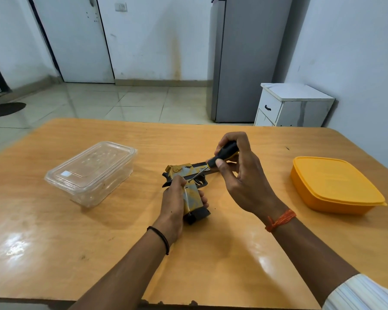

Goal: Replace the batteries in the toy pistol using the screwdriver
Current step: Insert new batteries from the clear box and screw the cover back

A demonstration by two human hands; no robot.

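The toy pistol (189, 175) lies on its side near the middle of the table (99, 231), a little toward the right edge. Its body is yellow with grey marbling, its trigger, hammer and barrel black. The barrel points toward the right edge, the grip toward the near edge, ending in a black base.

The screwdriver (220, 156) has a black handle with a yellow collar and a thin metal shaft. It slants down from upper right to lower left above the pistol, its tip set against the pistol's side just above the grip, beside the trigger.
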